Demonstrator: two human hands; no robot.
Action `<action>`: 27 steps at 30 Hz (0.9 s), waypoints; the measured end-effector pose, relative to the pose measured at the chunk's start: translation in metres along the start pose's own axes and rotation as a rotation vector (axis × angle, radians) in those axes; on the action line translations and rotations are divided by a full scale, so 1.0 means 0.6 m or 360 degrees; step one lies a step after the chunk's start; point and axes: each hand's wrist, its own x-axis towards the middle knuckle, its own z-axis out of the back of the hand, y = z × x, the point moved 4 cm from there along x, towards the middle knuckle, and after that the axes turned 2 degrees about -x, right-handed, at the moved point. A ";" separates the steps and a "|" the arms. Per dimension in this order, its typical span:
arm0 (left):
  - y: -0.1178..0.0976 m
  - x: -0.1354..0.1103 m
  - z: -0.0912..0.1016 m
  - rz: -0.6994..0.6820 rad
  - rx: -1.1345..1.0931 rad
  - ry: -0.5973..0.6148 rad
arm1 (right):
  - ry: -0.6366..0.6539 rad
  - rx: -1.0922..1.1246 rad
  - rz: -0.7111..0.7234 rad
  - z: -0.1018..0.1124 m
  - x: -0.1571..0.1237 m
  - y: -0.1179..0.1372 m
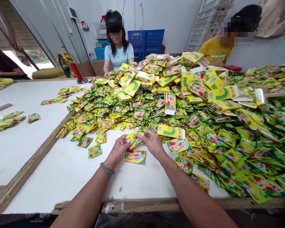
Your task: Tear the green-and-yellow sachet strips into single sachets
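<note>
Far to the left of my fingers, a few loose foil sachets [4, 123] lie on the white counter [68, 180], past a wooden batten [30, 161]. My left hand [118, 149], with a beaded bracelet [107, 168] at the wrist, has its fingers [127, 142] curled nearly closed on a yellow-green sachet [134, 137]. My right hand [153, 143] pinches that same sachet from the other side (whether a second one is tucked in with it, I can't tell). Just below my fingers, a flat sachet [134, 156] lies on the counter. To their right sits a yellow carton blank [170, 131], at the edge of a huge heap of sachets and cartons [204, 142]. Beyond the heap, a co-worker in a pale blue top [118, 53] sits before blue crates [144, 41], and another co-worker wears yellow [215, 50].
</note>
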 end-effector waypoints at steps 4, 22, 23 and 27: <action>0.000 0.005 0.011 0.0010 0.0058 -0.0062 | 0.0027 0.0419 -0.0131 -0.006 -0.001 -0.002; 0.001 0.003 0.014 0.0135 -0.0407 -0.0090 | 0.0405 0.0517 -0.0262 -0.022 -0.014 -0.006; 0.000 0.003 0.016 0.0146 -0.0429 -0.0088 | 0.0425 0.0514 -0.0278 -0.019 -0.014 -0.002; -0.006 -0.002 0.008 0.0077 -0.0149 0.0086 | 0.0473 0.0310 -0.0179 -0.019 -0.015 0.009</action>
